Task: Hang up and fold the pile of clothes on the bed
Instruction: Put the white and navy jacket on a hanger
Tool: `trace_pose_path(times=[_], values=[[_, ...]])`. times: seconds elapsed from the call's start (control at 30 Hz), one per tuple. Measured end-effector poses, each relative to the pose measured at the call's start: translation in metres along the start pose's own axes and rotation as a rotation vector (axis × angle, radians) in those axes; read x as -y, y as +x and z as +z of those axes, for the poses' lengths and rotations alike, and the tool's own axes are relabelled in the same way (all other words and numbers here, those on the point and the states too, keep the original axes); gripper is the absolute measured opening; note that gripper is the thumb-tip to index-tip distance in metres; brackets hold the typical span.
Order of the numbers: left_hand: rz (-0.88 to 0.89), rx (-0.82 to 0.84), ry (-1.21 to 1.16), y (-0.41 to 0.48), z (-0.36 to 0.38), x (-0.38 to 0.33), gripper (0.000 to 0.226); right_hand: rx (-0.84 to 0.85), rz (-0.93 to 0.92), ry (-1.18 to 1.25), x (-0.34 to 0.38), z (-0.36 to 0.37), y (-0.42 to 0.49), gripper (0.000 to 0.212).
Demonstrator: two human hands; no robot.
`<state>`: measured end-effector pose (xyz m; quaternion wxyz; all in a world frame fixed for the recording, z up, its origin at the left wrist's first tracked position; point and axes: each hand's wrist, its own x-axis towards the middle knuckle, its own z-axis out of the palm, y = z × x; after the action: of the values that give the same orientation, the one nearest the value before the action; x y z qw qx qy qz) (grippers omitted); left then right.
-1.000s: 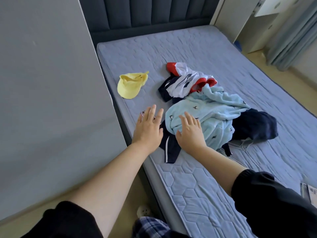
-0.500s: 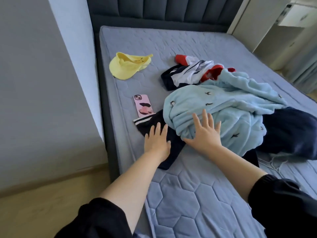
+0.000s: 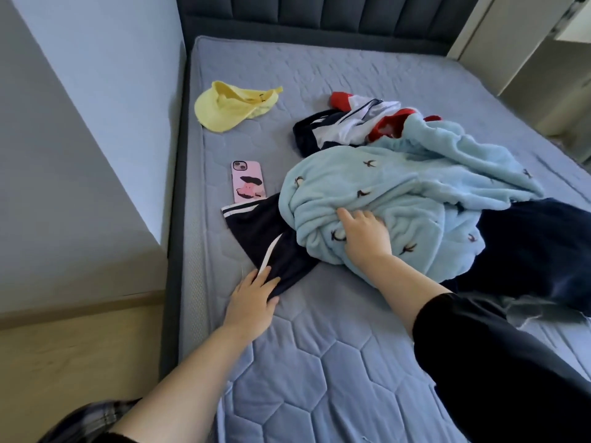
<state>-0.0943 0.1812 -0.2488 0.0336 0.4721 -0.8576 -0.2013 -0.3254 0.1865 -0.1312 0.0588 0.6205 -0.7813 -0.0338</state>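
Your left hand [image 3: 252, 298] pinches the navy garment [image 3: 271, 238] at its hem; your right hand [image 3: 364, 238] clutches the blue fleece [image 3: 399, 187]. Tug sharply and the phone [image 3: 248, 181], just beside it, may slide off the bed [image 3: 319, 362].

Blue quilted bed [image 3: 319, 362]: clothes pile [image 3: 399, 193], yellow cap [image 3: 230, 107], pink phone [image 3: 248, 182] beside pile.

Mattress [image 3: 319, 362]: grey-blue, quilted in hexagons. Headboard [image 3: 319, 14]: dark slate, vertical channels. Cap [image 3: 224, 107]: pale yellow. Phone case [image 3: 248, 182]: pink, with a dark and rose figure. Fleece [image 3: 399, 193]: light blue, scattered with small dark bird motifs. Navy garment [image 3: 265, 238]: white stripes at one edge, one white curved line. Sports top [image 3: 351, 123]: white, red trim, navy panel. Dark garment [image 3: 527, 251]: plain deep navy. Sleeve [image 3: 495, 362]: black. Floor [image 3: 64, 362]: light wood. Checked fabric [image 3: 89, 417]: dark and grey plaid.
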Motion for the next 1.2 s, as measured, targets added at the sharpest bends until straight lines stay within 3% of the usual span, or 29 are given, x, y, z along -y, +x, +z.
trace_pose_path(times=[0.07,0.17,0.23,0.3,0.33,0.43,0.47,0.63,0.67,0.73,0.8,0.83,0.93,1.0,1.07,1.2], values=[[-0.007,-0.001,-0.055,0.002,-0.007,-0.003,0.044,0.031,-0.024,0.044,0.001,-0.007,-0.002,0.037],[-0.045,-0.009,-0.093,0.014,-0.023,-0.009,0.037,0.136,-0.103,0.119,-0.010,-0.022,0.002,0.029],[-0.075,-0.081,-0.087,0.027,-0.038,-0.017,0.037,-0.086,-0.088,0.232,-0.022,-0.039,0.017,0.032],[-0.069,-0.165,-0.077,0.042,-0.056,-0.029,0.040,-0.326,0.000,0.095,-0.041,-0.048,0.042,0.039],[-0.051,-0.200,-0.093,0.052,-0.066,-0.038,0.043,-0.291,0.088,0.051,-0.054,-0.052,0.053,0.046],[0.044,-0.240,-0.158,0.085,-0.098,-0.071,0.053,0.155,0.362,0.120,-0.089,-0.039,0.068,0.056],[0.075,-0.241,-0.168,0.098,-0.107,-0.084,0.054,0.249,0.356,0.132,-0.095,-0.030,0.067,0.057],[0.091,-0.076,-0.307,0.174,-0.130,-0.147,0.058,0.391,0.225,0.308,-0.119,-0.036,0.070,0.052],[0.110,-0.040,-0.292,0.188,-0.129,-0.157,0.059,0.350,0.213,0.333,-0.127,-0.045,0.075,0.044],[0.169,0.019,-0.221,0.206,-0.119,-0.174,0.062,-0.004,0.196,0.372,-0.148,-0.063,0.089,0.027],[0.217,0.061,-0.100,0.216,-0.100,-0.183,0.065,-0.374,0.212,0.304,-0.175,-0.079,0.116,0.029],[0.215,0.090,-0.053,0.221,-0.090,-0.183,0.065,-0.393,0.257,0.263,-0.191,-0.082,0.131,0.038],[0.125,0.207,-0.021,0.239,-0.072,-0.169,0.065,0.015,0.481,0.271,-0.225,-0.047,0.161,0.050],[0.086,0.244,0.004,0.248,-0.064,-0.161,0.065,0.322,0.535,0.411,-0.226,0.004,0.155,0.050],[0.082,0.241,0.044,0.253,-0.056,-0.157,0.064,0.386,0.519,0.529,-0.220,0.038,0.142,0.048],[0.072,0.266,0.044,0.265,-0.050,-0.152,0.064,0.324,0.490,0.546,-0.223,0.042,0.141,0.041]])
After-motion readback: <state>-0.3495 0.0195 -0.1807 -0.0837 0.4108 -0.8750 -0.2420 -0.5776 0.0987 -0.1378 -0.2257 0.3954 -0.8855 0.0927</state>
